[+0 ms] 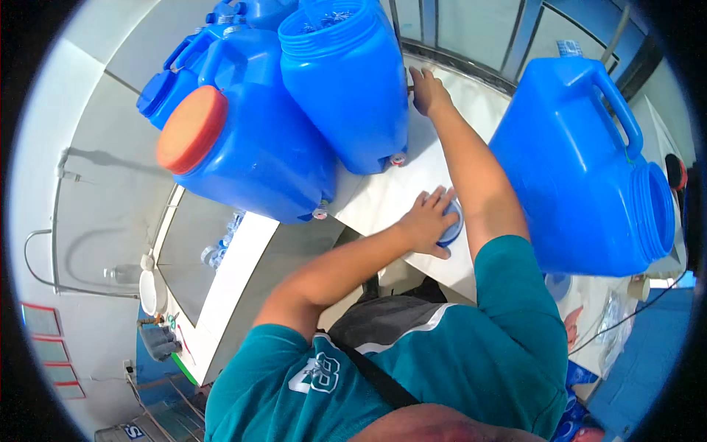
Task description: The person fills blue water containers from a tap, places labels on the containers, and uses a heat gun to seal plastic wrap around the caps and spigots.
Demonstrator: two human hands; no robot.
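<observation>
My left hand (428, 224) lies with spread fingers on a round blue lid (453, 224) at the near edge of the white counter (381, 204). My right hand (429, 94) reaches to the far side, its fingers beside the right wall of an uncapped blue plastic container (345, 88); whether it touches the wall or grips something is unclear. Shiny tinsel-like material shows in that container's mouth. To its left stands a blue jerrycan (259, 132) with an orange screw cap (192, 130). Another blue jerrycan (574, 166), its wide mouth uncapped, stands right of my right arm.
Smaller blue jugs (171, 91) stand behind at the upper left. A lower white ledge (237, 276) with small clear-blue bottles (221, 243) lies to the left. Window frames (475, 50) border the counter's back. Clear plastic bags (614, 326) and a dark cable (629, 315) are at the right.
</observation>
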